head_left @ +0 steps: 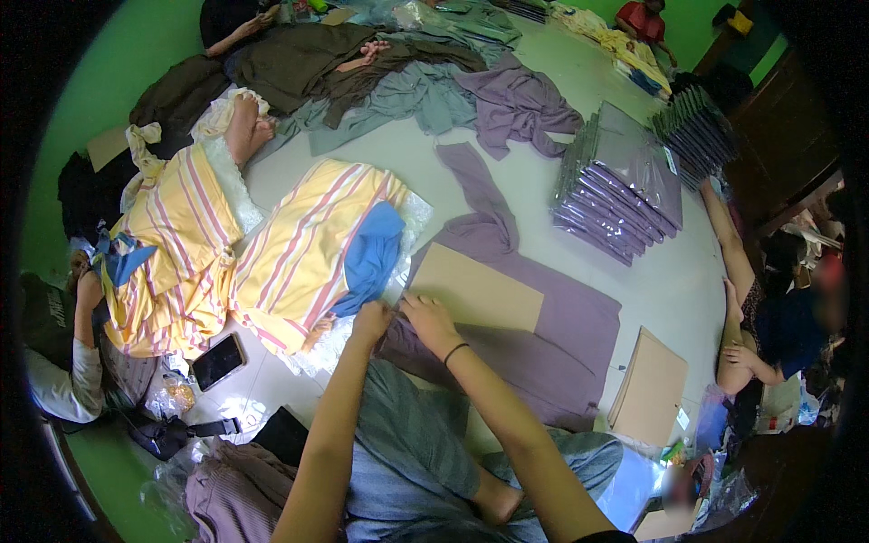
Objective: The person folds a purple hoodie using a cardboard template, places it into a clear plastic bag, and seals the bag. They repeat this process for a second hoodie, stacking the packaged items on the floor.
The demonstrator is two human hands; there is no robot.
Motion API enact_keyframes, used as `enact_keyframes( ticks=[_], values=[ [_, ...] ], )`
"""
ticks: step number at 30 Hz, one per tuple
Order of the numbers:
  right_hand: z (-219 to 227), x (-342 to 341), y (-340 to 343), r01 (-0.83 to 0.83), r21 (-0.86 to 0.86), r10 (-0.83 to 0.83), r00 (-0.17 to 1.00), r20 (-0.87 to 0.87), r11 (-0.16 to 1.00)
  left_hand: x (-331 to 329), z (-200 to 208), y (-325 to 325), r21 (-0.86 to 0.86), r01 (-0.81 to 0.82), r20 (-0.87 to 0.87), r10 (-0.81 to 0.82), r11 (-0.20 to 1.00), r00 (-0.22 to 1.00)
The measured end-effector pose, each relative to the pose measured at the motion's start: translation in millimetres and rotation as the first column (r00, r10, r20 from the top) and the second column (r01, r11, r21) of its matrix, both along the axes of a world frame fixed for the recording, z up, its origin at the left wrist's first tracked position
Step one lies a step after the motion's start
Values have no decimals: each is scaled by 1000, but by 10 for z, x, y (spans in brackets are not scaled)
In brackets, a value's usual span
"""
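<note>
A purple long-sleeved garment (579, 335) lies spread on the floor before me, one sleeve stretched away from me. On top of it rests a flat brown cardboard sheet (480, 285). The garment's near side is folded up to the sheet's lower edge. My left hand (372, 320) is closed at the garment's left end, beside a blue cloth (373, 253). Close by, my right hand (431, 319) pinches the garment at the cardboard's near left corner. The fingertips of both hands are partly hidden.
Wrapped purple garments (625, 172) stand stacked at the far right. Yellow striped cloth (308, 235) lies to the left, with a phone (218, 361) near it. More cardboard sheets (647, 385) lie to the right. Other people sit around, one at the left handling striped cloth.
</note>
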State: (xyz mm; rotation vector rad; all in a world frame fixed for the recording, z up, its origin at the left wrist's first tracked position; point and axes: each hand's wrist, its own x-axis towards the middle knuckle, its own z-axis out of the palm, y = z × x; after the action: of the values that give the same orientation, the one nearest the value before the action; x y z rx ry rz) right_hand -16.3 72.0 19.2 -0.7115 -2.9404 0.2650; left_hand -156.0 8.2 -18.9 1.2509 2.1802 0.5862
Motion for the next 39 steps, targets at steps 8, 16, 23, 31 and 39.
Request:
enact_keyframes(
  ticks=[8, 16, 23, 31, 39],
  values=[
    [-100, -71, 53, -72, 167, 44, 985, 164, 983, -36, -29, 24, -3, -138, 153, 137, 990, 979],
    [-32, -4, 44, -49, 150, 27, 989, 147, 987, -34, 36, 23, -61, -199, 110, 205, 978, 973],
    [-8, 82, 34, 8, -119, 2, 997, 83, 993, 14, 149, 33, -87, -196, 46, 201, 977, 979],
    [-85, 670, 684, 229, -342, -379, 793, -477, 911, 464, 451, 321, -112, 453, -253, -466, 884, 848],
    [-238, 1018, 1844, 548, -723, -876, 453, -165, 420, 1061, 31, 732, -98, 488, -280, -494, 868, 823]
  ],
)
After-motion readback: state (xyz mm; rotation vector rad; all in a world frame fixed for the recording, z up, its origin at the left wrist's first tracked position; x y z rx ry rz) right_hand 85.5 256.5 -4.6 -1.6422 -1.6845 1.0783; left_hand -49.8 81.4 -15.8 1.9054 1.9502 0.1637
